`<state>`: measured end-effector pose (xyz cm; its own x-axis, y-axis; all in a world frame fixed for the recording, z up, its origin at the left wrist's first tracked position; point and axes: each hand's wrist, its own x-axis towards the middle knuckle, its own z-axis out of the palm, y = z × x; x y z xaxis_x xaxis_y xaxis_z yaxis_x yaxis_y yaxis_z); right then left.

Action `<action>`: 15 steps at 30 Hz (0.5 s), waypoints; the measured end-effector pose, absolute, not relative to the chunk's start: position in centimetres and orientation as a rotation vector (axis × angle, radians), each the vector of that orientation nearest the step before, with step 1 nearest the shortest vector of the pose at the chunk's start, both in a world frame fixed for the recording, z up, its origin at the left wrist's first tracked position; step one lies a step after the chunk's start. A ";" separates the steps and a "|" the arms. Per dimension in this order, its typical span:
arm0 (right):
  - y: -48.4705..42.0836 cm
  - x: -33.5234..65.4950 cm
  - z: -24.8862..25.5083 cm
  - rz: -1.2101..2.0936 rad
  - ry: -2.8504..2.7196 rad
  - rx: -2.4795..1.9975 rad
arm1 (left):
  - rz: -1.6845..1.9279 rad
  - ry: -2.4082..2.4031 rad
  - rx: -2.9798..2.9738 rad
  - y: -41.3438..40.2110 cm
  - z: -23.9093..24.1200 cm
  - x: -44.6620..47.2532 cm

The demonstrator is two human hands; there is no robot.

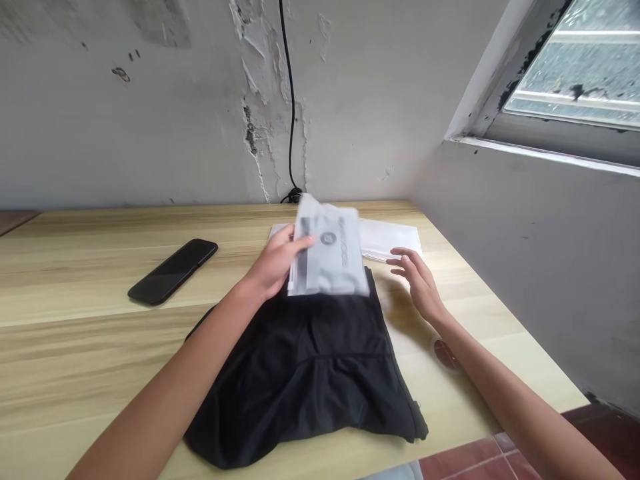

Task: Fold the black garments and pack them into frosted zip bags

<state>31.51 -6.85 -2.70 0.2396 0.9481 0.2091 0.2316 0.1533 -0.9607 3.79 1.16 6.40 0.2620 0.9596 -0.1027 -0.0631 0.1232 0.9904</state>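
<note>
My left hand grips the left edge of a frosted zip bag, thumb on its front. The bag bears a dark round logo and lettering, and is slightly blurred. It is held above the top end of a black cloth garment spread on the table. My right hand is to the right of the bag, apart from it, fingers spread and holding nothing. Behind the bag, partly covered by it, lie flat white sheets or bags, close to my right fingertips.
A black phone lies on the wooden table at the left. A black cable hangs down the peeling wall to the table's back edge. A round reddish spot shows beside my right forearm. At the right are a wall and window.
</note>
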 end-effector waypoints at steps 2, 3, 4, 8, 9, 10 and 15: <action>-6.7 31.6 -2.9 0.768 -1.226 -1.346 | 1.114 1.057 0.927 1.9 5.5 3.8; -6.7 31.5 -2.9 0.772 -1.232 -1.356 | 1.121 1.076 0.852 2.2 4.8 3.9; -6.7 31.4 -2.9 0.783 -1.252 -1.370 | 1.097 1.095 0.807 2.3 4.1 4.0; -6.9 30.9 -2.6 0.804 -1.412 -1.448 | 0.982 1.143 0.751 2.1 1.5 4.5; -7.0 30.8 -2.6 0.794 -1.455 -1.462 | 0.971 1.146 0.743 2.0 1.2 4.6; -7.0 30.7 -2.5 0.781 -1.493 -1.469 | 0.967 1.146 0.737 1.9 1.0 4.7; -7.0 30.6 -3.0 0.720 -1.584 -1.459 | 1.049 1.157 0.715 2.2 1.1 4.9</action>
<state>30.61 -6.97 -2.95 0.0346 0.9795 0.1986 0.4939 0.1560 -0.8554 4.87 2.17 1.06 0.0523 0.9257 -0.3746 -0.2825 0.3735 0.8836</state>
